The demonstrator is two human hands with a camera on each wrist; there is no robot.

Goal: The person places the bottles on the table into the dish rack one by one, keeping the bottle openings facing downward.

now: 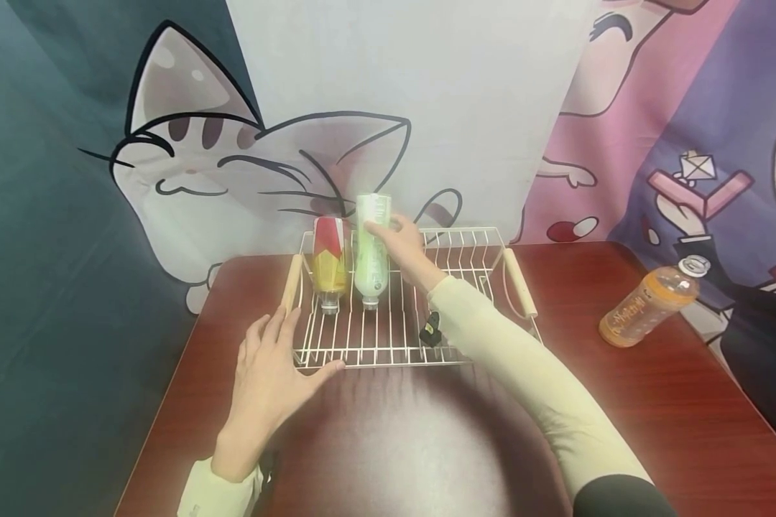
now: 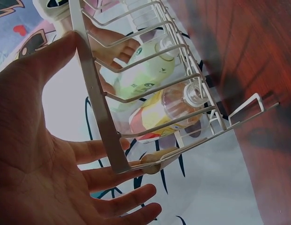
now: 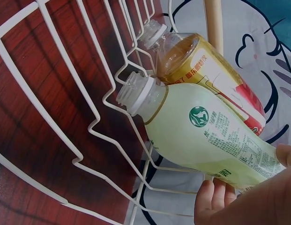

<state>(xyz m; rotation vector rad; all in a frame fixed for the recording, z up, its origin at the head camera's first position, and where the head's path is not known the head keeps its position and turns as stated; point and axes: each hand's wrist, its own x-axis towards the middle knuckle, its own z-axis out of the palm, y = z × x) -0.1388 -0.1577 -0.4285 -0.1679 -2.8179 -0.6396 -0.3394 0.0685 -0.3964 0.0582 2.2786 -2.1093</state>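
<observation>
My right hand (image 1: 402, 244) grips a pale green bottle (image 1: 371, 269) by its upturned base, thumb on the near side. The bottle stands neck down in a white wire rack (image 1: 388, 352), its uncapped mouth among the wires in the right wrist view. Close to its left, a bottle with a red and yellow label (image 1: 329, 262) also stands neck down, uncapped. At the rack's front left corner is my left hand (image 1: 268, 373), thumb on the front rim and fingers stretched along the side by the wooden handle (image 1: 291, 283).
An orange drink bottle (image 1: 649, 305) with a white cap leans at the right of the red-brown table (image 1: 698, 402). A small black object (image 1: 430, 330) is at the rack's front. Another wooden handle (image 1: 520, 283) is on the rack's right; a cartoon-printed cloth (image 1: 414, 86) hangs behind.
</observation>
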